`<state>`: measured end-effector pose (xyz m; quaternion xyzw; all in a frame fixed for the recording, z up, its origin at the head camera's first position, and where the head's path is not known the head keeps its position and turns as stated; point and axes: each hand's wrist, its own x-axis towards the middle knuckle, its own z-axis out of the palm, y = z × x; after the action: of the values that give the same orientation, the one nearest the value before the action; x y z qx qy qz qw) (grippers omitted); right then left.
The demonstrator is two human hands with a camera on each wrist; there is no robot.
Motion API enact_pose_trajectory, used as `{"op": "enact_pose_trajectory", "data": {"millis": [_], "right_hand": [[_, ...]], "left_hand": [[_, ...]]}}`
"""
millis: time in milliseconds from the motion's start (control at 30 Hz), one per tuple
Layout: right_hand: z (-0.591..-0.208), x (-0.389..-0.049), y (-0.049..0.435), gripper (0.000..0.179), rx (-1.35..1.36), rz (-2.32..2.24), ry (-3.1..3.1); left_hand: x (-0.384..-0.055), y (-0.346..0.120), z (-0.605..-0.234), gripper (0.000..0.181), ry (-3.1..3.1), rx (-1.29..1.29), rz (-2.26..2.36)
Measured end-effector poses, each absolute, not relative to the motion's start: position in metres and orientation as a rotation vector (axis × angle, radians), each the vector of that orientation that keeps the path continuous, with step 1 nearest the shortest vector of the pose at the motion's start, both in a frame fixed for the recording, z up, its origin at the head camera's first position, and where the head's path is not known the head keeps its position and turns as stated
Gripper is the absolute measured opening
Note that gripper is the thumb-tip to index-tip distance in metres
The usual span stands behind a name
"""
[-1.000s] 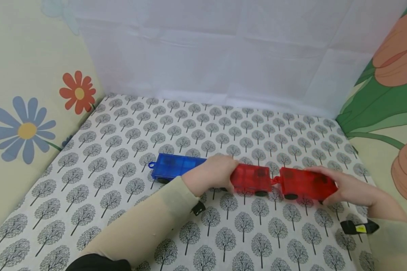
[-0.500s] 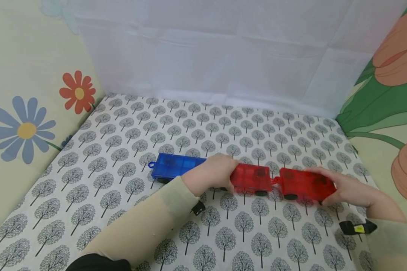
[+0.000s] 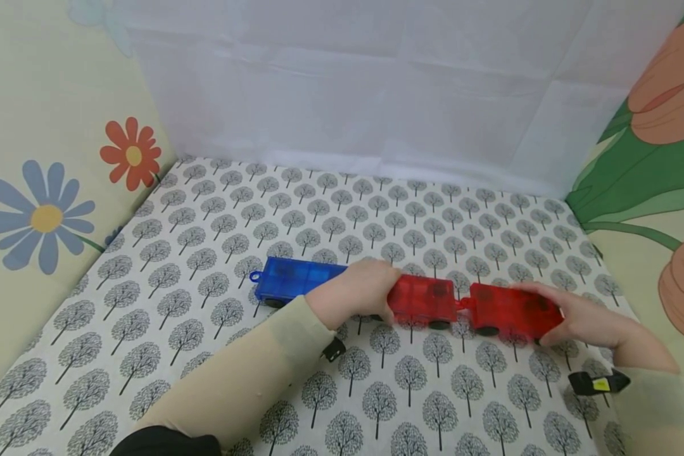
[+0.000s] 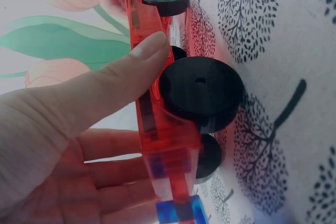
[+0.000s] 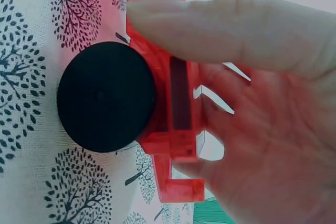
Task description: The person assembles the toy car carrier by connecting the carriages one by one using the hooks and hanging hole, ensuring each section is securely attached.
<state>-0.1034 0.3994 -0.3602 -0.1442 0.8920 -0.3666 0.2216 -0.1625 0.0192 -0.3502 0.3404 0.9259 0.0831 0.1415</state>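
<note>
Three see-through toy train cars with black wheels stand in a row on the cloth. In the head view the blue car (image 3: 291, 282) is leftmost, partly behind my left forearm. My left hand (image 3: 361, 288) grips the middle red car (image 3: 424, 301) by its left end, thumb (image 4: 149, 48) on the near side and fingers across the far side. With my right hand (image 3: 587, 320) I hold the right red car (image 3: 504, 310) near its right end, thumb (image 5: 173, 24) along its near side. A red coupling (image 3: 463, 304) bridges the small gap between the red cars.
A white cloth with tree prints (image 3: 319, 221) covers the table. A white sheet (image 3: 365, 88) hangs behind it. Walls with painted flowers (image 3: 45, 218) rise at the left and right. The blue car's ring (image 3: 255, 277) points left.
My right hand and the right red car have shifted very slightly left. The left hand, the middle red car and the blue car look the same.
</note>
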Motion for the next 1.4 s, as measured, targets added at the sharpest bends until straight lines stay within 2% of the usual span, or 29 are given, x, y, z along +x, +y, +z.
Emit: {"op": "enact_pose_trajectory", "data": {"millis": [1000,1400], "right_hand": [[-0.358,-0.107,0.392,0.094,-0.432,-0.881,2.508],[-0.357,-0.108,0.372,0.090,-0.455,-0.883,2.523]], "left_hand": [[-0.163,0.016,-0.350,0.073,2.666,1.002,0.233],[-0.163,-0.007,-0.353,0.077,2.676,0.959,0.299]]}}
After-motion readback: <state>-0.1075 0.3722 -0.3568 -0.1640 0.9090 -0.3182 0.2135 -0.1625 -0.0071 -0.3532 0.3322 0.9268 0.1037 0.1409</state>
